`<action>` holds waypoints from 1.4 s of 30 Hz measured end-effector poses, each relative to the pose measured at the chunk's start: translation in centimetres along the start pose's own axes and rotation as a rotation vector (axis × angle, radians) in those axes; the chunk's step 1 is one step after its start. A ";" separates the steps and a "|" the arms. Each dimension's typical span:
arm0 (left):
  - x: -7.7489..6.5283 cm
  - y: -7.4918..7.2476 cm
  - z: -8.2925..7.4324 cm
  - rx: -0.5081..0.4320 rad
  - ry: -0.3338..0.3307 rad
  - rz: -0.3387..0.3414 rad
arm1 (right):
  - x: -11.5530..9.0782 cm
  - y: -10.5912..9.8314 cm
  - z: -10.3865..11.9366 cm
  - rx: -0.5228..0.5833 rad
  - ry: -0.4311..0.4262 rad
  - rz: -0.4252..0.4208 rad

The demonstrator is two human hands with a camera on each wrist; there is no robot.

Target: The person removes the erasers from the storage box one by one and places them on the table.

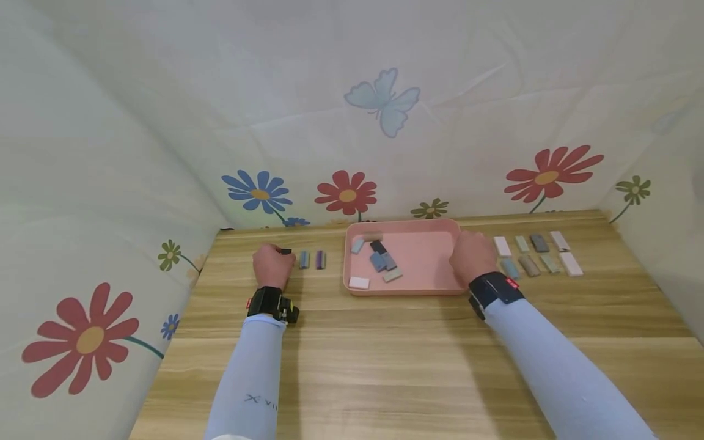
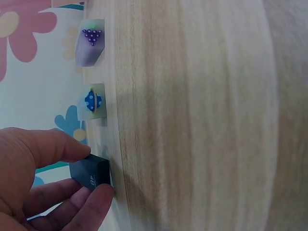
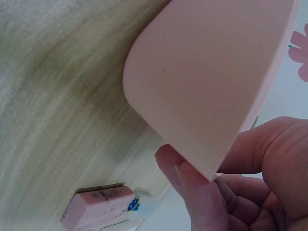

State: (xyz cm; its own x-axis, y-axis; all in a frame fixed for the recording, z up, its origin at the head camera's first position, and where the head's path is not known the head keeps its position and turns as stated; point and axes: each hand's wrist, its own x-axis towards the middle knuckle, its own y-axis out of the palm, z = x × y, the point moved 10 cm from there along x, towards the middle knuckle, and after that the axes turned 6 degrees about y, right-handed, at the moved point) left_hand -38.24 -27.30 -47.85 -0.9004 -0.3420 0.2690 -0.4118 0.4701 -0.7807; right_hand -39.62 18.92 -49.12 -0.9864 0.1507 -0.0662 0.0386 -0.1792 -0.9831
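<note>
At the left of the table my left hand (image 1: 273, 267) pinches a black eraser (image 2: 91, 172) marked 4B between thumb and fingers. It is at the tabletop, beside an eraser with a blue planet picture (image 2: 91, 102) and a purple one with a grape picture (image 2: 90, 44). My right hand (image 1: 474, 255) grips the right side of a pink tray (image 1: 426, 260), its thumb and fingers on either side of the wall (image 3: 202, 72). Inside the tray lie several erasers, among them a white one (image 1: 359, 283), a light blue one (image 1: 357, 246) and a black one (image 1: 377, 246).
Right of the tray, several erasers stand in two rows, including a white one (image 1: 502, 246), a dark grey one (image 1: 539, 243) and a brown one (image 1: 530, 266). A smudged pink eraser (image 3: 96, 209) shows close below my right hand. Flower-printed cloth (image 1: 440, 153) borders the wooden table (image 1: 374, 360).
</note>
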 end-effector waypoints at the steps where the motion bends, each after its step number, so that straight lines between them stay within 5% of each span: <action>1: 0.0 -0.1 -0.1 0.002 0.003 -0.005 | 0.0 0.0 0.0 -0.001 -0.003 -0.003; 15: -0.1 -0.7 -2.2 0.113 0.075 -0.007 | 0.0 -0.1 0.0 -0.006 0.008 0.018; 19: -0.1 -0.6 -5.1 0.106 0.140 0.017 | -0.1 -0.2 0.0 -0.007 0.017 0.021; 24: -1.5 0.0 -11.3 0.034 0.249 0.093 | -0.2 -0.2 0.0 0.013 0.017 0.006; 33: -7.0 5.1 -19.4 -0.006 0.393 0.326 | -0.2 -0.3 -0.1 0.006 0.008 -0.005; 42: -10.5 9.6 -21.4 0.169 0.496 0.448 | -0.3 -0.3 -0.1 0.020 0.005 -0.023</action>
State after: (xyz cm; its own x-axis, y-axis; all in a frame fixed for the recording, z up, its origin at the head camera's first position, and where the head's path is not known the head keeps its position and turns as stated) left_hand -35.76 -1.84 -46.07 -0.9532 0.2872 0.0949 0.0062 0.3320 -0.9433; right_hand -39.37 18.99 -48.86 -0.9861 0.1603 -0.0449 0.0129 -0.1953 -0.9807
